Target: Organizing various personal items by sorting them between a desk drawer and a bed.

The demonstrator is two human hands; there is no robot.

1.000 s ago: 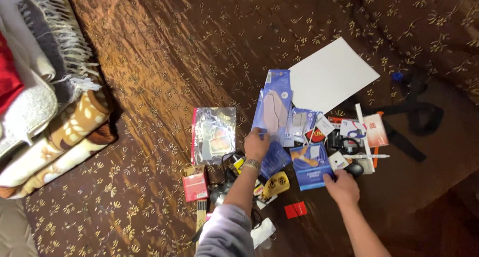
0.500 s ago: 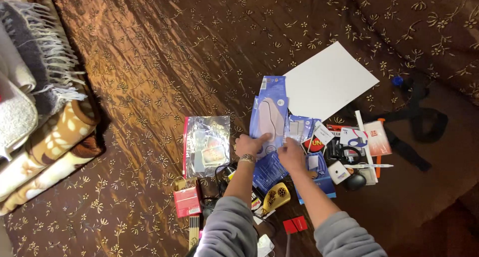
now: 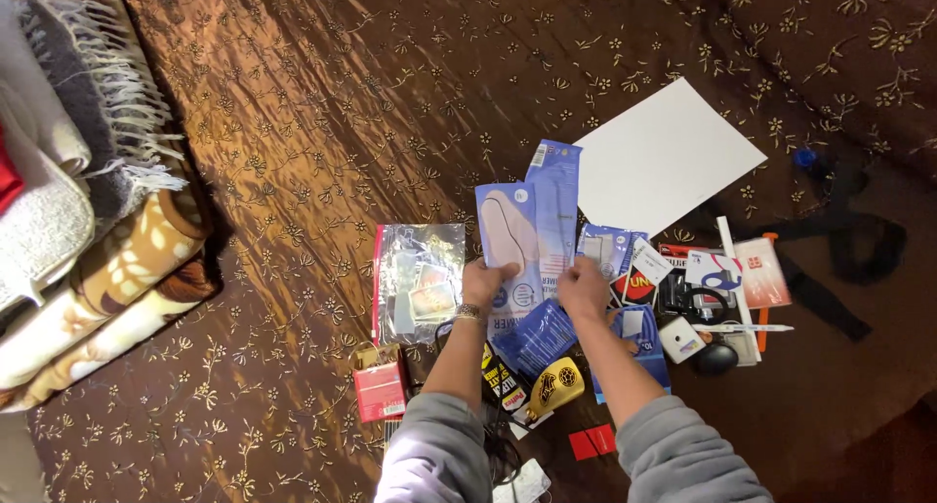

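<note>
My left hand [image 3: 485, 283] grips the lower left edge of a blue flat package with a pale insole shape [image 3: 514, 235], lifted a little off the brown bedspread. My right hand [image 3: 584, 286] pinches the lower right edge of a second long blue package [image 3: 556, 201] that lies just behind the first. Both sleeves are grey. Below the hands lie a dark blue pouch [image 3: 535, 335] and a yellow gadget [image 3: 549, 386].
A white sheet of paper [image 3: 667, 157] lies right of the packages. A clear bag with cards [image 3: 420, 277], a red box [image 3: 381, 386], a card deck [image 3: 639, 286], a black mouse [image 3: 715, 357], black straps [image 3: 859, 240] and folded blankets [image 3: 88, 220] surround the spot.
My right hand came over from the blue card near the mouse to the packages. Both hands now hold the blue packages, which have risen slightly and spread apart.
</note>
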